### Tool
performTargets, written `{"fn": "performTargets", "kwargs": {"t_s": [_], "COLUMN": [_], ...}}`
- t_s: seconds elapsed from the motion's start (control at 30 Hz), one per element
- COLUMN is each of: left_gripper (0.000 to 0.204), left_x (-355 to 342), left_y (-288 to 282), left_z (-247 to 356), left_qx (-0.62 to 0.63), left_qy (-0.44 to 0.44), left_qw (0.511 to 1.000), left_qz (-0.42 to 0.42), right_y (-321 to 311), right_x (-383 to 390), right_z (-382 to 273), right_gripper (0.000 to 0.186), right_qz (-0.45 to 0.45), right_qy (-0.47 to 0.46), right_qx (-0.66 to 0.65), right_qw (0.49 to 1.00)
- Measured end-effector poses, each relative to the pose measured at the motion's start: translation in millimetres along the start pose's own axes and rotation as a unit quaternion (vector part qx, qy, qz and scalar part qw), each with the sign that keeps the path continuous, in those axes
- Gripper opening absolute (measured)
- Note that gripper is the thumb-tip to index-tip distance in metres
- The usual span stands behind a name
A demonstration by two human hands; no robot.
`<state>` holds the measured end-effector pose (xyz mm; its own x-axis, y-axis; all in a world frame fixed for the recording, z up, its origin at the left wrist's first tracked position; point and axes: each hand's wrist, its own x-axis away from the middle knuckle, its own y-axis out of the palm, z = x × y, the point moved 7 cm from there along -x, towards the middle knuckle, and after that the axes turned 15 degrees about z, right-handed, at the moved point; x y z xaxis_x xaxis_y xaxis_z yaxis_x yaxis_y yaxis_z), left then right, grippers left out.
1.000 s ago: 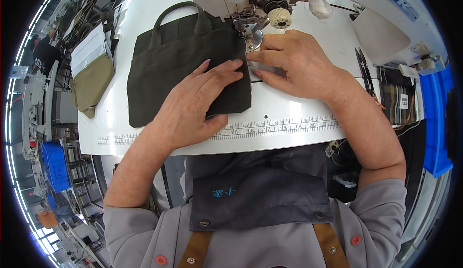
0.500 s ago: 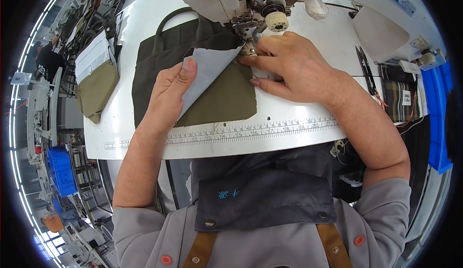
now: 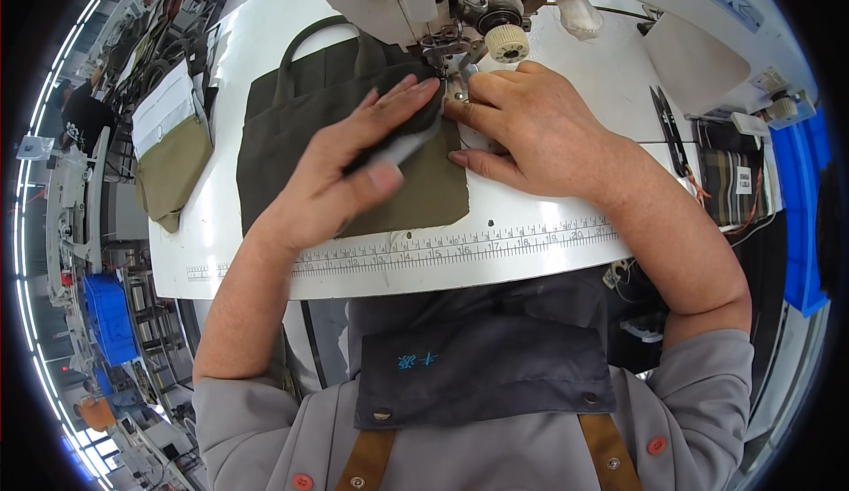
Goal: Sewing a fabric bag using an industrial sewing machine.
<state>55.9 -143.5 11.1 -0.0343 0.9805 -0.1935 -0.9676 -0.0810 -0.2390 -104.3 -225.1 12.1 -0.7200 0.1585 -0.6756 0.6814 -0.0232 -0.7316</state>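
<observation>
A dark olive fabric bag piece (image 3: 265,151) with a loop handle (image 3: 290,71) lies on the white sewing table, a lighter olive panel (image 3: 433,186) beneath its right side. My left hand (image 3: 340,168) lies over the dark layer with its fingers stretched out toward the needle area, somewhat blurred. Under its palm shows a strip of the pale grey underside. My right hand (image 3: 544,133) has bent fingers closed on the panel's right edge, beside the presser foot (image 3: 458,84). The sewing machine's head (image 3: 407,5) stands above the fabric's far corner.
A printed ruler (image 3: 442,252) runs along the table's near edge. Black scissors (image 3: 669,129) lie at the right, near a striped fabric item (image 3: 736,177). Another olive and white piece (image 3: 172,155) hangs over the table's left edge. A blue bin (image 3: 110,319) stands further left.
My left hand has let go of the raised flap corner and moved right and up, flattening the flap under its fingers. My right hand stays nearly in place at the edge.
</observation>
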Motion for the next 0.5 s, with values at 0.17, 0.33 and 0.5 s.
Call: {"fn": "performTargets", "kwargs": {"t_s": [0.17, 0.33, 0.5], "left_gripper": [0.096, 0.091, 0.084], "left_x": [3.6, 2.6, 2.1], "left_y": [25.1, 18.1, 22.0], "left_z": [5.2, 1.2, 1.9], "left_qx": [-0.363, -0.337, -0.350], "left_qy": [0.132, 0.099, 0.095], "left_qw": [0.921, 0.934, 0.929], "left_qz": [-0.052, -0.061, -0.077], "right_y": [-2.8, -1.5, 0.5], "right_x": [-2.2, -2.1, 0.5], "right_z": [-0.4, -1.4, 0.5], "right_gripper": [0.036, 0.032, 0.029], "right_qz": [-0.012, -0.021, -0.006], "right_qy": [0.010, 0.006, -0.008], "right_qx": [0.041, 0.077, 0.091], "right_qw": [0.999, 0.997, 0.996]}}
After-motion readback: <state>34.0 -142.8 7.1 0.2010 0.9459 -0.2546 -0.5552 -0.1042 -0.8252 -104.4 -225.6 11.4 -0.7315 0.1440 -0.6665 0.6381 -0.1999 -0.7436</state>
